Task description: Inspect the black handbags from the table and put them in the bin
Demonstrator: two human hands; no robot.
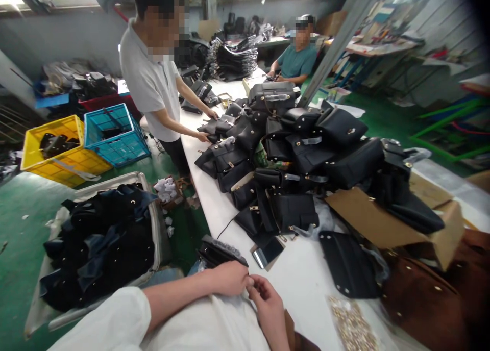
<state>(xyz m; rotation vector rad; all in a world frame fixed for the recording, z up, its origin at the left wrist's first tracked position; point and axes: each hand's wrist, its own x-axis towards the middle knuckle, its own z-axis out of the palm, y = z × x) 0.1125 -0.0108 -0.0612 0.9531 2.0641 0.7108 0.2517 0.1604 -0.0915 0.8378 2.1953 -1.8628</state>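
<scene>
The person's left hand (229, 278) and right hand (268, 302) meet at the near edge of the white bench (302, 274), just above a white cloth (214, 325) that lies over the lap. The fingers of both hands are drawn narrow and pinch together at one spot, but the thing between them is too small to make out; it sits exactly where the fingertips touch. A heap of small brass fittings (352, 328) lies near the right hand, and a black flap piece (346, 264) rests just beyond it. A pile of black handbags (306, 157) fills the middle of the bench.

The risk, as it seems, is that the small part slips from the pinch and falls into the folds of the cloth or to the green floor (23, 239), because the hands work at the very edge. A co-worker (153, 80) stands further along the bench, with both hands on the bags.
</scene>
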